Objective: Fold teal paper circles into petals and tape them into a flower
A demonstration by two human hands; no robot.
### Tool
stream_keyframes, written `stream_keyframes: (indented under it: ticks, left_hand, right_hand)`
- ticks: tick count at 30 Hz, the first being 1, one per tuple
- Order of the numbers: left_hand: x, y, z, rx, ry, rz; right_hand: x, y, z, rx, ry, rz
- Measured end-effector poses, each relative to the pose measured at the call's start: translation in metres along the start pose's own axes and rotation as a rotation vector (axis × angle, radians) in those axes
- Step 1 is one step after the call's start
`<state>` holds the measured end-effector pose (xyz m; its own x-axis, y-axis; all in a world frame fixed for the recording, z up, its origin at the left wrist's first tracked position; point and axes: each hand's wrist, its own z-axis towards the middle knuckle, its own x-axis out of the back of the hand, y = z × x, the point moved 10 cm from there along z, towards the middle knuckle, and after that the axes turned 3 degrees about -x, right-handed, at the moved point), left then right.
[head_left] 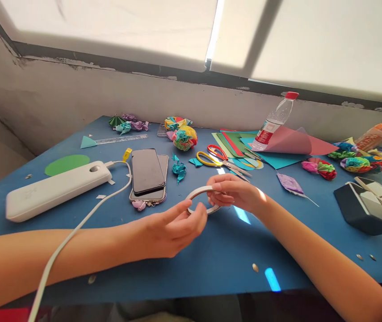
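Note:
A thin white roll of tape [200, 191] is held up over the near middle of the blue table. My left hand [180, 226] grips its left side, thumb outside and fingers curled at the ring. On the opposite side my right hand [229, 190] pinches the upper right edge between thumb and fingers. The fingertips partly cover the ring. Just beyond lie scissors [224, 162] with red and yellow handles, and a crumpled teal paper piece [178, 169]. Left of these, a black phone [148, 172] rests on another phone.
A white power strip [58, 192] lies at left, its cable [86, 219] crossing my left forearm. Paper sheets [234, 138], a plastic bottle [274, 123] and colourful paper balls [184, 137] are at the back. A dark box [365, 208] stands at right.

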<state>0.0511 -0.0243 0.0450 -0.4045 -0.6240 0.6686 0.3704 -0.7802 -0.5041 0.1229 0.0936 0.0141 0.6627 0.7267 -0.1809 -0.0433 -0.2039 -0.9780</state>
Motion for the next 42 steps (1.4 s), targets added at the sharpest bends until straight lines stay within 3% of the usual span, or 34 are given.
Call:
stream_keyframes:
  ticks: [2, 3, 5, 6, 9, 11, 13, 17, 22, 26, 29, 33, 37, 42]
  left_hand:
    - [0.022, -0.003, -0.002, -0.010, 0.206, -0.162]
    - [0.021, -0.017, -0.002, 0.095, 0.223, -0.290]
    - [0.002, -0.056, -0.014, 0.498, 0.196, -0.567]
    - [-0.008, -0.067, -0.020, 0.631, 0.184, -0.665]
    - [-0.039, -0.082, -0.031, 0.871, 0.062, -0.831]
    - [-0.056, -0.079, -0.027, 0.865, -0.057, -0.965]
    - [-0.061, -0.074, -0.022, 0.804, -0.112, -1.059]
    - [-0.055, -0.078, -0.023, 0.817, -0.061, -1.064]
    - [-0.060, -0.069, -0.025, 0.836, -0.093, -1.201]
    - [-0.066, -0.069, -0.029, 0.985, -0.021, -1.432]
    - [-0.068, -0.073, -0.032, 1.078, 0.022, -1.489]
    - [-0.069, -0.073, -0.032, 1.104, 0.047, -1.551]
    - [-0.071, -0.074, -0.033, 1.124, 0.058, -1.564]
    - [-0.075, -0.071, -0.033, 1.124, 0.040, -1.589]
  right_hand:
    - [0.005, -0.003, 0.000, 0.036, 0.006, 0.037]
    - [0.007, -0.004, 0.000, 0.051, 0.005, 0.063]
    - [0.006, -0.004, 0.000, 0.057, -0.026, 0.109]
    - [0.003, -0.003, 0.000, 0.050, -0.055, 0.120]
    - [-0.004, -0.002, 0.000, 0.045, -0.119, 0.135]
    - [-0.004, -0.004, 0.001, 0.072, -0.108, 0.154]
    - [-0.002, -0.006, 0.002, 0.092, -0.083, 0.166]
    - [0.004, -0.009, 0.002, 0.118, -0.023, 0.140]
    - [0.019, -0.008, 0.002, 0.146, 0.188, -0.070]
    - [0.026, -0.004, 0.005, 0.158, 0.270, -0.166]
    - [0.029, -0.001, 0.006, 0.143, 0.301, -0.251]
    - [0.031, -0.016, -0.004, 0.258, 0.526, -0.674]
    - [0.013, -0.042, -0.026, 0.535, 0.756, -1.151]
    - [-0.021, -0.042, -0.025, 0.655, 0.630, -1.680]
